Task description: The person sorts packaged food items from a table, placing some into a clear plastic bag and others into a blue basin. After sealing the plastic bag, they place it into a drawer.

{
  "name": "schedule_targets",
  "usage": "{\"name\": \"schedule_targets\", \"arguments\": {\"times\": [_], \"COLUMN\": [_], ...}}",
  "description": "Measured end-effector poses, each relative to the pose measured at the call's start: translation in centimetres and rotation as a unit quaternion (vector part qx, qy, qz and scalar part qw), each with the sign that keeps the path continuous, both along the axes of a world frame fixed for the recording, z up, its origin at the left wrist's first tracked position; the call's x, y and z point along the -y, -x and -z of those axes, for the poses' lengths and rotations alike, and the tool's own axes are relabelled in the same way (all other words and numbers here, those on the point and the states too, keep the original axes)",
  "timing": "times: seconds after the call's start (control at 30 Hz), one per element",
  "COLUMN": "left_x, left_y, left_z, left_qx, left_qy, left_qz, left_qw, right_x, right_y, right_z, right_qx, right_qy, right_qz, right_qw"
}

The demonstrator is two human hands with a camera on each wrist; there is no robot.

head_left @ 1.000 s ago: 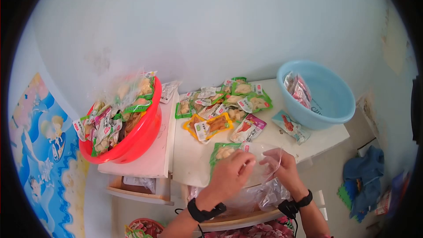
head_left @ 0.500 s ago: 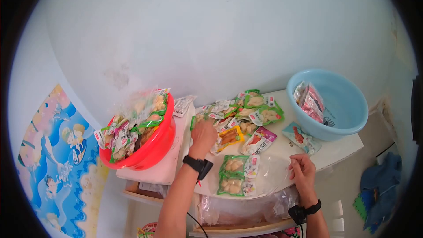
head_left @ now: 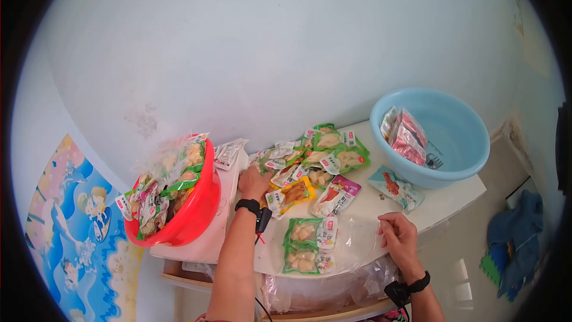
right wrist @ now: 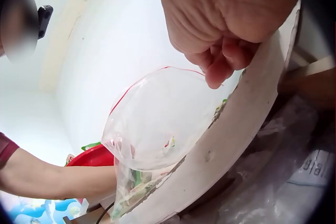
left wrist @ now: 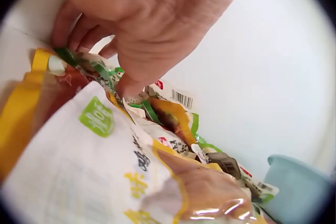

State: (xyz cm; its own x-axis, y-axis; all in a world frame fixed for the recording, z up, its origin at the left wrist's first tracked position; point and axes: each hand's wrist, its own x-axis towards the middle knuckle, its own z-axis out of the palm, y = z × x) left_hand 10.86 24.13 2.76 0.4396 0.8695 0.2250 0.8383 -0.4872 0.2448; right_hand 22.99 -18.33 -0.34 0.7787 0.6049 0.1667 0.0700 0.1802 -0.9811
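Note:
At the left end of the packet pile, my left hand (head_left: 253,183) reaches down; in the left wrist view the thumb and fingers of that hand (left wrist: 142,29) pinch a green-edged packet (left wrist: 100,70). A yellow-edged packet (head_left: 290,195) lies just right of it. My right hand (head_left: 399,235) pinches the rim of a clear bag (head_left: 358,240) near the table's front edge. The right wrist view shows the curled fingers of this hand (right wrist: 226,24) at the red-lined mouth of the bag (right wrist: 152,121). Two green packets (head_left: 302,232) lie flat at the bag's left end.
A red basin (head_left: 202,211) heaped with packets stands at the left. At the right is a blue basin (head_left: 459,167) with a few packets. A purple-cornered packet (head_left: 336,197) and a light-blue packet (head_left: 394,188) lie between. An open drawer (head_left: 322,316) sits below the table's front edge.
My left hand has left the bag, moved to the pile's left end and taken hold of a packet there. Two green packets now show at the bag. My right hand stays by the bag's rim.

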Motion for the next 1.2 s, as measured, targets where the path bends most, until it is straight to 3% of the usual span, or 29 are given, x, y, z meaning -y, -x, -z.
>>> {"name": "schedule_targets", "arguments": {"times": [0.23, 0.4, 0.47, 0.53, 0.6, 0.73, 0.83, 0.97, 1.07, 1.2], "left_x": [0.0, 2.2, 5.1, 8.9, 14.4, 22.0, 25.3, 28.1, 29.5, 30.5], "left_y": [0.6, 0.8, 1.6, 2.9, 4.2, 6.5, 7.1, 7.2, 7.2, 6.3], "left_z": [0.3, -0.9, -2.8, -4.4, -6.7, -8.3, -8.3, -7.4, -6.8, -5.2], "left_qx": [-0.033, 0.093, 0.169, 0.268, 0.335, 0.337, 0.270, 0.247, 0.220, 0.204], "left_qy": [-0.021, -0.031, -0.070, -0.111, -0.124, -0.175, -0.272, -0.294, -0.287, -0.236], "left_qz": [-0.005, -0.034, 0.039, 0.170, 0.233, 0.377, 0.485, 0.523, 0.555, 0.531], "left_qw": [0.999, 0.995, 0.982, 0.942, 0.904, 0.845, 0.786, 0.761, 0.749, 0.788], "right_x": [-0.1, -0.1, 0.1, 0.5, 1.3, 2.9, 4.0, 4.9, 4.5, 5.9], "right_y": [0.2, -0.1, -0.1, -0.4, -0.4, 1.5, 4.6, 6.4, 7.8, 6.9], "right_z": [0.1, 0.2, 0.4, 0.0, -1.2, -2.5, -5.1, -5.4, -5.4, -4.1], "right_qx": [0.029, 0.015, 0.000, -0.023, -0.081, -0.136, -0.197, -0.270, -0.279, -0.290], "right_qy": [0.007, -0.005, -0.026, -0.059, -0.079, -0.090, -0.112, -0.131, -0.142, -0.161], "right_qz": [-0.005, 0.000, 0.009, 0.025, 0.041, 0.008, -0.128, -0.222, -0.123, -0.093], "right_qw": [1.000, 1.000, 1.000, 0.998, 0.993, 0.987, 0.966, 0.928, 0.942, 0.939]}}
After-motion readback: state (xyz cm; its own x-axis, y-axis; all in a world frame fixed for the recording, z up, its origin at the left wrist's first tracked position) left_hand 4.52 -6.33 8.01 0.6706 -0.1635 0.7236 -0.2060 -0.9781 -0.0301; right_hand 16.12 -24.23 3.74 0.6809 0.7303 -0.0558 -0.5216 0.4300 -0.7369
